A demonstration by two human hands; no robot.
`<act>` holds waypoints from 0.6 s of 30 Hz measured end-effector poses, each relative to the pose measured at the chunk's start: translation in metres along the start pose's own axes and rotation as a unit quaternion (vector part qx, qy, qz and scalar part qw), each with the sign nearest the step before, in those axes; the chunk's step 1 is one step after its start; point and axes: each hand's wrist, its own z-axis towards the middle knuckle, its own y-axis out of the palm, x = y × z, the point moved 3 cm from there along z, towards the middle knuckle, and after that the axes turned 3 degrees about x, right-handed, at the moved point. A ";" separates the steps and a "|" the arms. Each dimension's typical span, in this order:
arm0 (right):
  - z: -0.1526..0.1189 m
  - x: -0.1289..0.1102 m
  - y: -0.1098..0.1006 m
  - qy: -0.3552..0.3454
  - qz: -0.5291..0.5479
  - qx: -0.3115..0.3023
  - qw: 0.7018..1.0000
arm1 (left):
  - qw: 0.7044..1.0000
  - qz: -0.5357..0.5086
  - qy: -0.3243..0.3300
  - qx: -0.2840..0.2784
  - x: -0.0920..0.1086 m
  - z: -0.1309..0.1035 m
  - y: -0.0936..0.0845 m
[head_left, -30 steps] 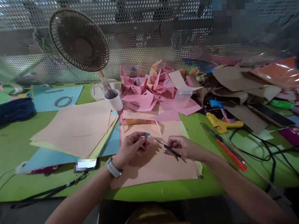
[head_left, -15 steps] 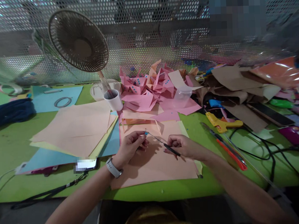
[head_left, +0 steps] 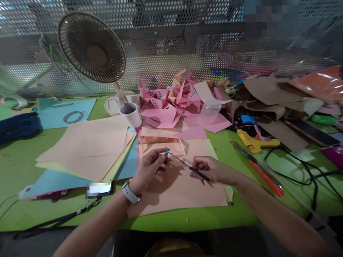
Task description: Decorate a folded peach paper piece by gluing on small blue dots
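Observation:
My left hand point(head_left: 150, 168), with a pale watch point(head_left: 130, 193) on its wrist, pinches a tiny blue piece point(head_left: 166, 152) between thumb and forefinger. The fingers of my right hand point(head_left: 208, 168) are closed on the dark handle of a thin metal tool point(head_left: 199, 173). The tool's slim tip reaches left to the blue piece. Both hands are above a peach paper sheet point(head_left: 187, 195). Just behind them stands a small folded peach paper form point(head_left: 162, 144). The tool's exact tip shape is too small to tell.
Left are stacked papers point(head_left: 84, 146), a phone point(head_left: 99, 188) and a fan point(head_left: 92, 48) behind a white cup point(head_left: 131, 115). Pink folded papers point(head_left: 159, 97) lie at the back. On the right are a yellow glue gun point(head_left: 256, 141), an orange cutter point(head_left: 267, 177) and black cables point(head_left: 311, 176).
The tool in my right hand has shifted slightly right. My left thumb and forefinger remain pinched at the blue piece, of which less shows. The view has moved slightly.

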 end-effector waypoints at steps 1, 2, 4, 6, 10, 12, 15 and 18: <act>0.000 0.000 0.000 0.000 -0.001 -0.004 1.000 | 1.000 0.000 0.002 0.002 0.000 0.000 0.000; 0.000 0.000 0.001 -0.001 0.000 -0.006 1.000 | 1.000 0.000 0.003 0.002 0.001 0.000 0.000; 0.000 0.000 0.001 -0.002 0.002 -0.006 1.000 | 1.000 -0.003 0.003 0.001 0.001 0.000 0.001; 0.000 0.000 0.001 -0.003 0.005 -0.005 1.000 | 1.000 -0.006 -0.002 -0.002 0.000 0.000 0.001; -0.001 0.000 0.001 -0.004 0.010 -0.007 1.000 | 1.000 -0.021 -0.012 -0.012 -0.001 0.000 0.002; -0.001 -0.002 0.002 -0.005 0.010 -0.002 1.000 | 0.999 -0.029 -0.013 -0.012 -0.001 0.000 0.002; -0.001 -0.004 0.003 -0.003 0.016 0.005 1.000 | 0.999 -0.036 -0.014 -0.009 -0.001 0.001 0.002; -0.001 -0.006 0.004 -0.002 0.022 0.008 1.000 | 0.999 -0.042 -0.014 -0.005 -0.002 0.001 0.001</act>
